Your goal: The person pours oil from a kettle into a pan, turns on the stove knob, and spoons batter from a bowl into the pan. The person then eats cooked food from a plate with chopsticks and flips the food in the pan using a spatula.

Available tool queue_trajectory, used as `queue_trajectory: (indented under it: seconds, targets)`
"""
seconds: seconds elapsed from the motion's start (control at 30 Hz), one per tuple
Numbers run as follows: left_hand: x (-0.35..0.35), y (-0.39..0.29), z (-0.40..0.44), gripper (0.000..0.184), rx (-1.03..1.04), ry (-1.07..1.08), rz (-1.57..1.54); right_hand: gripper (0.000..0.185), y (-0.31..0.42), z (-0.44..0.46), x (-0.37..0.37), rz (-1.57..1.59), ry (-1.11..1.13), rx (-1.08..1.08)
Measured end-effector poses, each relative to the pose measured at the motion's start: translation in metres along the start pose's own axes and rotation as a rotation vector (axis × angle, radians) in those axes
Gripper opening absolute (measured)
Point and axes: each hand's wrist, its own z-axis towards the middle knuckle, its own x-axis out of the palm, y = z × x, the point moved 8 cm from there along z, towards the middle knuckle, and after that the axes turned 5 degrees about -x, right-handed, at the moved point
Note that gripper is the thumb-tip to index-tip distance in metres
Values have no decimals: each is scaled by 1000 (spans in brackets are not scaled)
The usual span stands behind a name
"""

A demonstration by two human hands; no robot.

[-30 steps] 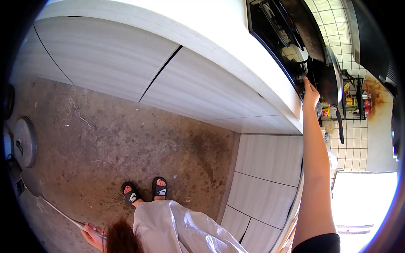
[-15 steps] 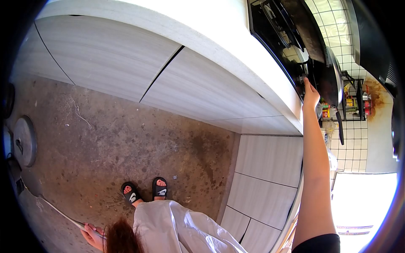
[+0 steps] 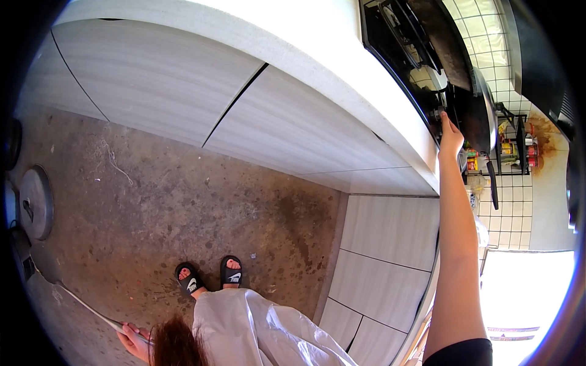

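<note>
My right arm reaches up the right side, and my right hand (image 3: pixel 450 137) is at the front of the black gas stove (image 3: pixel 406 79). Its fingers are pinched on a control knob (image 3: pixel 437 113), which they partly cover. At the lower left, my left hand (image 3: pixel 134 341) is closed around a long, thin metal utensil (image 3: pixel 91 311) that points to the left over the floor. Its far end is too blurred to tell its kind. A pan with a black handle (image 3: pixel 492 186) rests on the stove beyond my right hand.
A pale counter (image 3: pixel 293 43) with grey cabinets (image 3: pixel 305 128) runs along the top. Bottles and jars stand on a rack (image 3: pixel 519 146) by the tiled wall. A round metal lid (image 3: pixel 36 203) is at the far left. My sandaled feet (image 3: pixel 232 272) are on the concrete floor (image 3: pixel 183 201).
</note>
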Motion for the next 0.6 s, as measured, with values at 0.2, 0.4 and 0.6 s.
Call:
queue_trajectory:
  seconds: [0.2, 0.4, 0.6]
  targets:
    - [-6, 5, 3, 22, 10, 10, 1, 58, 1, -1, -1, -74, 5, 2]
    - [-12, -33, -17, 21, 19, 11, -120, 56, 21, -53, -51, -69, -27, 107]
    - [-38, -152, -57, 28, 70, 27, -240, 22, 223, -224, -113, -15, 549, -269]
